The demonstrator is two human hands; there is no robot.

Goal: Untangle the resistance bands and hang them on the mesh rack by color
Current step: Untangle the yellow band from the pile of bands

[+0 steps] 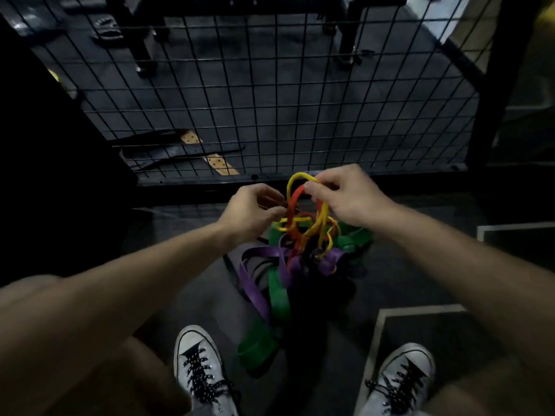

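Right hand (pixel 345 196) fingers pinching yellow band (pixel 300 178) loop, left hand (pixel 250 210) fingers clamped just beside on knot; tangle (pixel 288 259) hanging below, mesh rack (pixel 270 94) beyond; hard pull likely cinches knot.

I can't tell where my left hand (pixel 255 210) meets the tangle: its fingertips are hidden behind its own knuckles. The black band (pixel 309 250) melts into the dark floor (pixel 192 298), and the bottom edge crops both shoes (pixel 199 370).
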